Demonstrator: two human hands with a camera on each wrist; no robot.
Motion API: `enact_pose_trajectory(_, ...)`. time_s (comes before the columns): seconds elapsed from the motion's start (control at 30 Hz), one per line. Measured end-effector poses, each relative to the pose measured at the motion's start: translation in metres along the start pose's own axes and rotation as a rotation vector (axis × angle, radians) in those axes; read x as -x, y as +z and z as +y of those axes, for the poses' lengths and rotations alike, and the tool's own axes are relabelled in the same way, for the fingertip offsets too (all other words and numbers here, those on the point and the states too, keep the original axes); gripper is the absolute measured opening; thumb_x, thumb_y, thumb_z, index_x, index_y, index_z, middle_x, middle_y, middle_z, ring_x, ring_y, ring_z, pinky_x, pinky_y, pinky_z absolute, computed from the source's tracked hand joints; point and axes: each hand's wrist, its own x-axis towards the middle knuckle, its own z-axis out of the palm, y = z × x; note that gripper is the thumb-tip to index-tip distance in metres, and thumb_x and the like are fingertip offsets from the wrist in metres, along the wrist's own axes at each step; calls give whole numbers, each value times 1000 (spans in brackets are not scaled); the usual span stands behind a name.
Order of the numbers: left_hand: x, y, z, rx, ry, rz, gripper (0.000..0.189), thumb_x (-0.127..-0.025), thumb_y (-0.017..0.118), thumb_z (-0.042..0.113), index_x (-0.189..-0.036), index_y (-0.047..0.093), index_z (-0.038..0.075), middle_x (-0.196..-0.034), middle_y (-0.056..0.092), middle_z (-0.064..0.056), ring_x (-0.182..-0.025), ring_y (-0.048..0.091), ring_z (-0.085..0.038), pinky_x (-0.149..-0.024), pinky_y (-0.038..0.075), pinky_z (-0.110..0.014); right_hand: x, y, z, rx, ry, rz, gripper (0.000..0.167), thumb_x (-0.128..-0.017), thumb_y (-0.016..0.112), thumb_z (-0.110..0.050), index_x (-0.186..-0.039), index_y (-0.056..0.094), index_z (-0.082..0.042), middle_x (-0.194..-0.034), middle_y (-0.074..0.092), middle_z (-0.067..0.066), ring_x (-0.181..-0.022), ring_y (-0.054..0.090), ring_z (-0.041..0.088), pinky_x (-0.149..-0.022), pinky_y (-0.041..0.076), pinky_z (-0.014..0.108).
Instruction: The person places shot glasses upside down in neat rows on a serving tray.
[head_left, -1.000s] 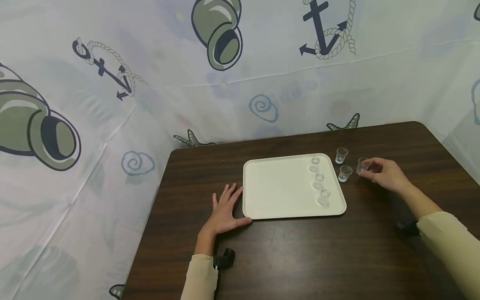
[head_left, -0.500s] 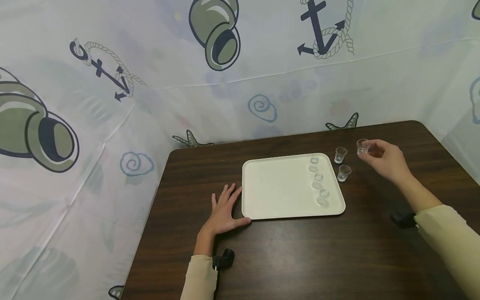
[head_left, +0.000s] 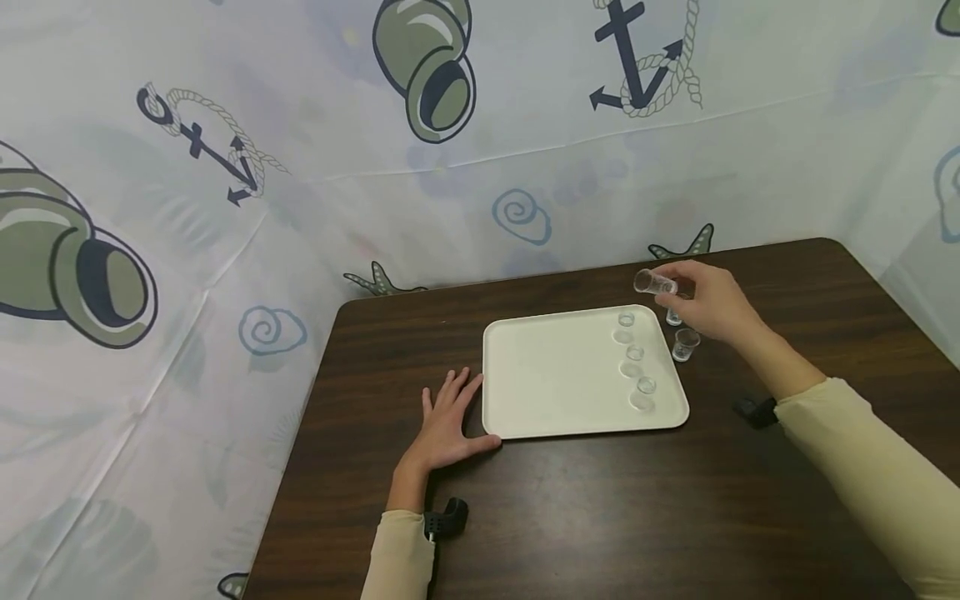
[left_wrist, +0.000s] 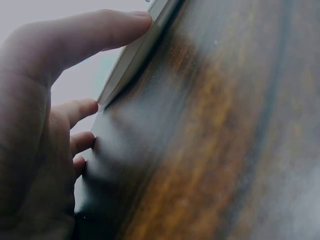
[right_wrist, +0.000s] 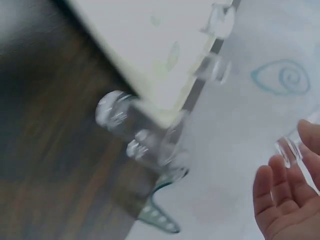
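Note:
My right hand [head_left: 716, 302] pinches a small clear shot glass [head_left: 651, 282] between thumb and fingers. The glass is tipped on its side, mouth to the left, above the table behind the tray's back right corner. Under that hand stands an upright shot glass [head_left: 673, 315], partly covered by the fingers, and another [head_left: 686, 345] stands nearer. Three more shot glasses, mouth down, form a row along the right side of the cream tray [head_left: 551, 371]; the middle one [head_left: 632, 362] is plain to see. My left hand [head_left: 444, 429] spreads its fingers at the tray's front left corner, thumb [left_wrist: 115, 30] against the rim.
The dark wooden table [head_left: 570, 508] ends at the back against a white cloth [head_left: 585, 208] printed with shells and anchors. A black wrist strap [head_left: 447, 518] sits on the left arm. The two upright glasses stand close beside the tray's right edge.
My right hand has lifted the shot glass off the table right of the others, carried it left over them and tipped it from upright onto its side. The left hand stays at the tray.

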Motion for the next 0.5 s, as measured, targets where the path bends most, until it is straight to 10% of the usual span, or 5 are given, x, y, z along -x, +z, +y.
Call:
enact_pose_trajectory(0.27, 0, 0, -1, 2, 2, 1, 103, -74, 70, 68, -157, 29, 23, -161, 21, -11, -149, 10, -34, -106, -2, -72, -16, 35, -21, 240, -150, -203, 35, -92, 67, -12, -127, 64, -7, -123, 60, 15, -106, 56, 35, -77, 50, 51)
enact_pose_trajectory(0.5, -1, -3, 2, 9, -12, -17, 103, -75, 70, 69, -157, 27, 24, -162, 19, -10, -149, 7, -31, -108, -4, -69, -19, 64, -25, 422, -334, -184, 32, -86, 73, -7, -118, 70, -8, -109, 62, 11, -97, 55, 29, -64, 46, 38)
